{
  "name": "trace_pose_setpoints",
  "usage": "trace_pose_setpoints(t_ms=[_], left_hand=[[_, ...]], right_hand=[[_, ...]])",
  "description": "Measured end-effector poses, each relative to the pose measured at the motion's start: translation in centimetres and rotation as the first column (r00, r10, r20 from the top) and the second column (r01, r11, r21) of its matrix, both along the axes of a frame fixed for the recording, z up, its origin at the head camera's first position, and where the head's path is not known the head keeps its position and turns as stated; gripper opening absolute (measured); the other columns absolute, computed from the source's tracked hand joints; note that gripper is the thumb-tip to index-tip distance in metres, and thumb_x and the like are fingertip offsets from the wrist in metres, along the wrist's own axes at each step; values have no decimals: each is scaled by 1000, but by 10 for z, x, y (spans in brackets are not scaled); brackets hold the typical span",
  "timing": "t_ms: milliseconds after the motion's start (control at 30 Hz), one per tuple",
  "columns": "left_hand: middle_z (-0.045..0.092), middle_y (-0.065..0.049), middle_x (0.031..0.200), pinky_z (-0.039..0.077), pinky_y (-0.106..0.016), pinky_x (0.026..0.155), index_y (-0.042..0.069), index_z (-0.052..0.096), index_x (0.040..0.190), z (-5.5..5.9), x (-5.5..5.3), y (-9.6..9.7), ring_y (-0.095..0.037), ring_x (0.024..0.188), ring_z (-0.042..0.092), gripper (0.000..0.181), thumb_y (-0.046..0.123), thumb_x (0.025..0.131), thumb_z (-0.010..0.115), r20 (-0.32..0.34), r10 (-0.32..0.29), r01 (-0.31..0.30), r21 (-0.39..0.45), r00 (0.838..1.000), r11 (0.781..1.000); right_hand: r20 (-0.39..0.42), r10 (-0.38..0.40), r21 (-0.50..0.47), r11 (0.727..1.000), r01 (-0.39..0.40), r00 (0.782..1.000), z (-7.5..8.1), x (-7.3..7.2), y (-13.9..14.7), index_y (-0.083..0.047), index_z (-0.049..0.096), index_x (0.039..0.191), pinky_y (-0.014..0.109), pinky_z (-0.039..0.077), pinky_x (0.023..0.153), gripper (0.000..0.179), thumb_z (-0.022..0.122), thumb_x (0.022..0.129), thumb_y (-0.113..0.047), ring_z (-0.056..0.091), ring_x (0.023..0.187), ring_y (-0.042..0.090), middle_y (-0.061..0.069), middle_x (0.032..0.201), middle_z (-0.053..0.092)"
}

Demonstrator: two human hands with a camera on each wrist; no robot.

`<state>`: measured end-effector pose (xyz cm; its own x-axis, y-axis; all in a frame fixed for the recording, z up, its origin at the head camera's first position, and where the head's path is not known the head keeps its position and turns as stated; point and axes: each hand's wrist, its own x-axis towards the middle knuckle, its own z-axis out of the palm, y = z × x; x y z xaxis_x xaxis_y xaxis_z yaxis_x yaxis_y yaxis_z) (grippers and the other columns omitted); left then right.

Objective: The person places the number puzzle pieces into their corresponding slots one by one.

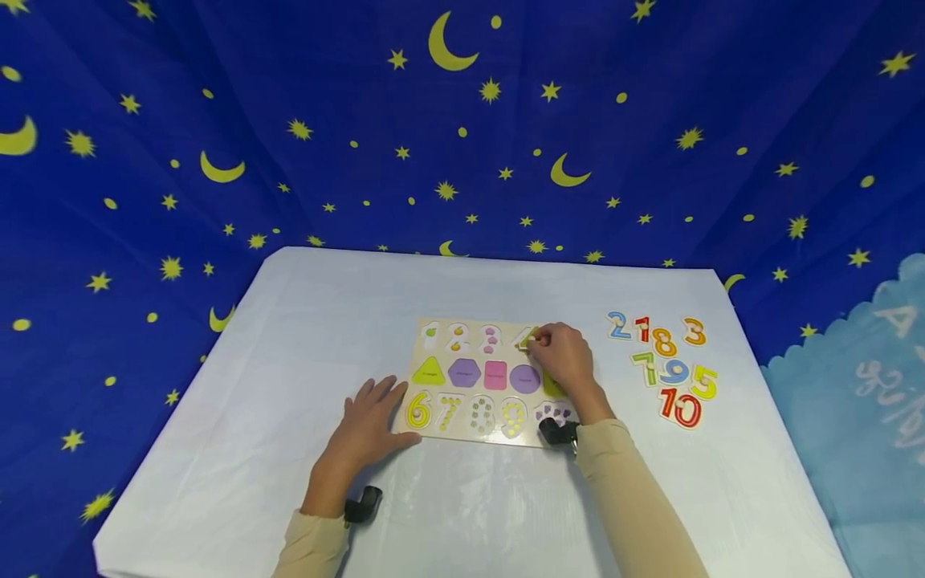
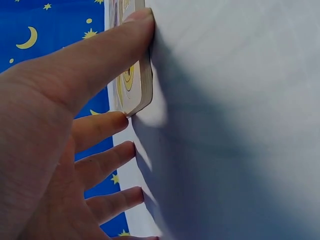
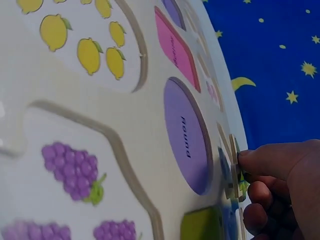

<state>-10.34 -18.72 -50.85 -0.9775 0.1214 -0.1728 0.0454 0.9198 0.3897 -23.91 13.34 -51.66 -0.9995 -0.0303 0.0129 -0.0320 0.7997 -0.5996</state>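
Right hand [image 1: 566, 355] has thumb and fingers clamped on the 4 [image 1: 525, 340], over the far right part of the board [image 1: 442, 363]; whether the piece touches its recess, I cannot tell. Left hand [image 1: 367, 421] is at the board's near left corner, fingers spread apart, thumb touching the near edge. Just inside that corner, the 6 [image 1: 417, 409] sits in its recess. Right of the board, loose on the table [image 1: 238, 449], lie the 2 [image 1: 617, 327], 1 [image 1: 642, 329], 8 [image 1: 664, 343], 3 [image 1: 694, 331], 7 [image 1: 644, 369], 9 [image 1: 674, 371] and 5 [image 1: 703, 383], with the 10 [image 1: 680, 408] nearest the person. Well beyond the board hangs a blue cloth [image 1: 347, 80] with yellow stars and moons.
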Motion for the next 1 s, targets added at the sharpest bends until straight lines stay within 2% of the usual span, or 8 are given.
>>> trace_pose_setpoints(t_ms=[267,500,900,1000], left_hand=[[33,-15,152,12,-70,104,10,41,147,-4,-1,2,-43,140,16,93,51,72,79,10,0,0,-11,1000,1000],[33,-15,151,13,-71,103,10,42,146,-2,0,2,-44,140,17,92,50,73,79,4,-4,4,-3,1000,1000],[34,-16,151,14,-71,103,10,42,146,0,2,0,-44,140,18,91,49,73,79,-3,-9,9,-9,1000,1000],[34,-16,151,14,-71,103,10,42,146,1,2,-1,-45,140,18,90,49,74,79,-5,-10,10,-14,1000,1000]], right_hand=[[4,11,21,1000,-11,1000,-4,-2,-5,-8,71,96,35,44,66,24,69,84,-28,56,73,21,2,82,60],[-3,17,24,1000,-17,1000,-6,-2,-8,-8,71,94,35,44,62,23,68,83,-28,55,69,21,2,80,59],[-4,18,35,999,-18,1000,-6,-3,-11,-9,71,95,36,44,64,24,69,84,-29,55,71,21,2,81,59],[-29,15,19,1000,-15,999,-3,-3,-10,-9,72,95,37,45,65,23,69,83,-30,56,72,21,2,81,60]])
